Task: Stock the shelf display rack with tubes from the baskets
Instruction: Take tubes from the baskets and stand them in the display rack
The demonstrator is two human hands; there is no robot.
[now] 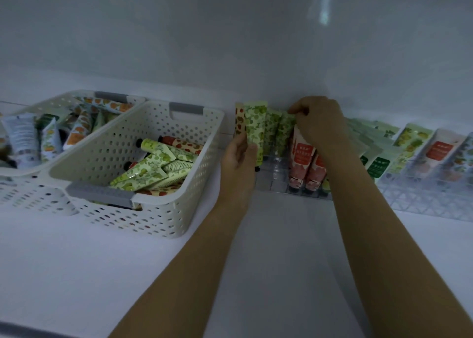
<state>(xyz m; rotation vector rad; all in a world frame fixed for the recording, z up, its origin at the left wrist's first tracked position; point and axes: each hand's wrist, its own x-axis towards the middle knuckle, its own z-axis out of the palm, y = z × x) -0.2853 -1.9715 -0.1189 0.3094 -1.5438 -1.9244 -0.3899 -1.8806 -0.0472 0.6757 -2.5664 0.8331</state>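
Note:
A clear display rack [275, 169] stands on the white shelf against the back wall, with rows of upright tubes. My left hand [239, 156] grips a green-patterned tube [254, 128] and a red-spotted tube [239, 119] upright at the rack's left end. My right hand [318, 121] reaches over the rack and pinches the top of a green tube [285, 128] standing in its back row. Red tubes [303, 163] stand in front, just below that hand. The nearer white basket [163, 209] on the left holds several green and red tubes [153, 166].
A second white basket [33, 107] with mixed tubes sits further left, behind the first. More tubes [409, 145] fill the rack to the right. A clear lattice mat [422, 199] lies in front of them. The shelf surface [268, 261] stretches toward me.

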